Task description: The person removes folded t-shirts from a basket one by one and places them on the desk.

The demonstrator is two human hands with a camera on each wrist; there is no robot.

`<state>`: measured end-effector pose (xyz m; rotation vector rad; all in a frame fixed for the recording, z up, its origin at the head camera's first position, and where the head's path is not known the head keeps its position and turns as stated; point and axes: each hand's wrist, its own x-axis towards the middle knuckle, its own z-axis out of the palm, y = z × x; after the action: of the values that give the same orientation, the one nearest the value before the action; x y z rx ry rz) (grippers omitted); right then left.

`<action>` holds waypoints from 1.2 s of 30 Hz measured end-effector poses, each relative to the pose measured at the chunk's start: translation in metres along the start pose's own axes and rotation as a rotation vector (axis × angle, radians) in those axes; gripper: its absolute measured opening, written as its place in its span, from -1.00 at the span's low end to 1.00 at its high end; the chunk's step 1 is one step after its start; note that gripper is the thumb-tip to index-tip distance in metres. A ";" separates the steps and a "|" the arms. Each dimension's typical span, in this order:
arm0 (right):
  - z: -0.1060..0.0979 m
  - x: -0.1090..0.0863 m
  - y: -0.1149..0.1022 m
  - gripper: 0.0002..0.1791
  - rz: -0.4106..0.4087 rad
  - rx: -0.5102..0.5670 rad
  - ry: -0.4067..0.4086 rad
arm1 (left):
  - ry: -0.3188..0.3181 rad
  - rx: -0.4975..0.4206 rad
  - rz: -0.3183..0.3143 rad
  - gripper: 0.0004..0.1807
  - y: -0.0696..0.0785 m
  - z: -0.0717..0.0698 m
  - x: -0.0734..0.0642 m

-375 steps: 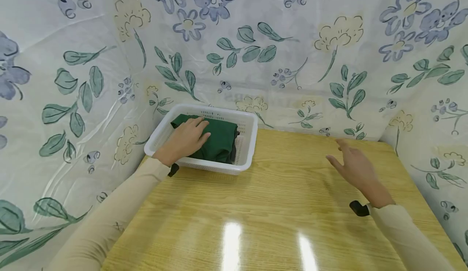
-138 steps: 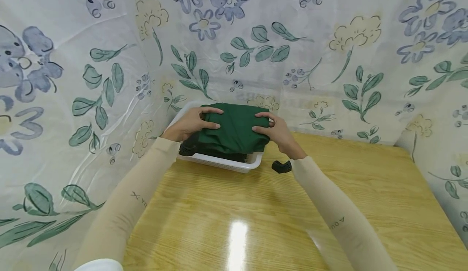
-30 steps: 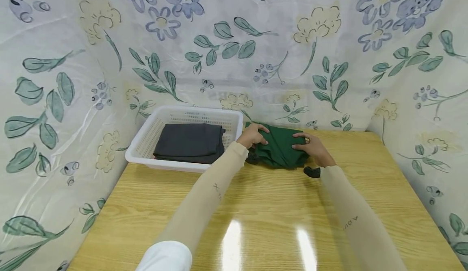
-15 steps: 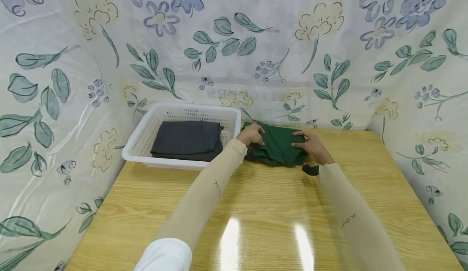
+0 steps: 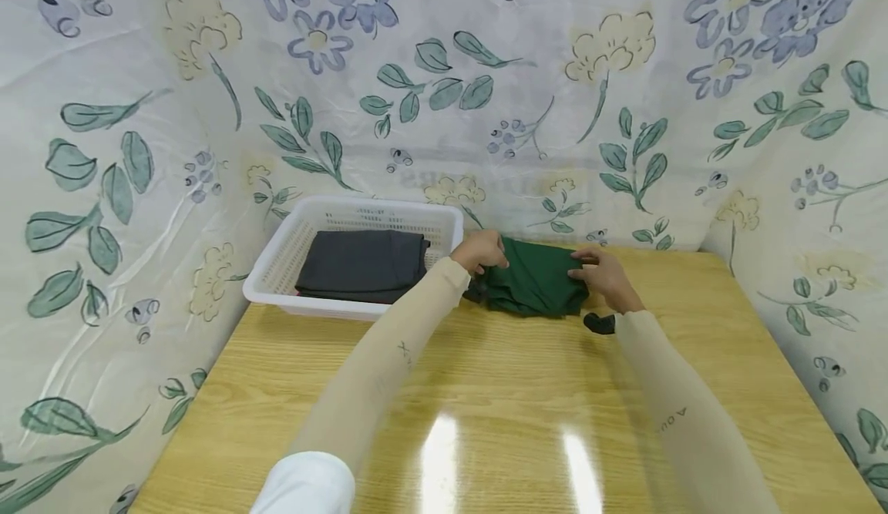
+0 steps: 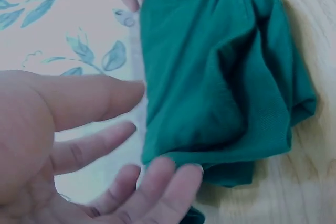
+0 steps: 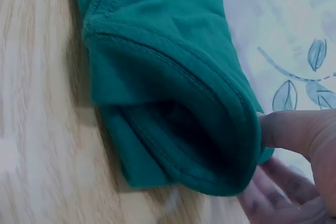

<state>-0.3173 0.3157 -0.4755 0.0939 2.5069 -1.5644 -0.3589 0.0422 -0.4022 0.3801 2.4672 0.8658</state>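
Observation:
A folded green garment point(image 5: 536, 277) with stitched hems lies on the wooden table, just right of the white basket. At its left end is my left hand point(image 5: 480, 252). The left wrist view shows that hand's thumb and fingers point(image 6: 100, 98) spread apart, with fingertips right at the garment's edge. My right hand point(image 5: 605, 277) pinches the opposite end. In the right wrist view its thumb point(image 7: 286, 129) meets the folded edge while the fingers curl below. The fold gapes open there, and part of those fingers is hidden behind the cloth.
The white perforated basket point(image 5: 267, 279) stands at the back left with folded dark garments point(image 5: 364, 262) inside. A floral sheet point(image 5: 527, 98) hangs behind and along both sides of the wooden table point(image 5: 506, 406). My left forearm crosses in front of the basket's right corner.
Both hands lifted the green garment from the basket and set it on the table to the right, uncovering the dark garments. Within the last half second my left fingers have loosened at its left end.

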 end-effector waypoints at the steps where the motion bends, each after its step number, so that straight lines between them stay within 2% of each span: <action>1: -0.001 -0.001 0.000 -0.47 -0.004 0.009 -0.001 | 0.001 -0.041 0.017 -0.70 0.000 -0.001 -0.003; 4: -0.002 -0.003 0.002 -0.48 -0.007 0.028 -0.003 | 0.008 -0.160 0.082 -0.83 0.000 -0.004 -0.011; 7: -0.002 -0.005 0.001 -0.50 0.003 0.021 0.027 | 0.034 -0.234 0.161 -0.85 -0.003 -0.011 -0.017; 12: -0.001 -0.008 -0.006 -0.48 -0.019 -0.009 0.089 | 0.096 -0.272 0.268 -0.81 -0.015 -0.028 -0.025; 16: 0.001 -0.011 -0.014 -0.45 -0.055 -0.020 0.132 | 0.125 -0.259 0.315 -0.78 -0.030 -0.041 -0.033; 20: 0.006 -0.014 -0.027 -0.45 -0.114 -0.026 0.151 | 0.151 -0.222 0.319 -0.74 -0.045 -0.052 -0.043; 27: 0.022 -0.017 -0.052 -0.45 -0.200 -0.005 0.089 | 0.188 -0.209 0.271 -0.74 -0.071 -0.069 -0.064; 36: 0.044 -0.017 -0.072 -0.49 -0.322 -0.082 0.077 | 0.206 -0.221 0.250 -0.70 -0.101 -0.085 -0.091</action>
<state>-0.3057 0.2450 -0.4278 -0.2798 2.7515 -1.5902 -0.3380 -0.1144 -0.3772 0.5520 2.5066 1.3268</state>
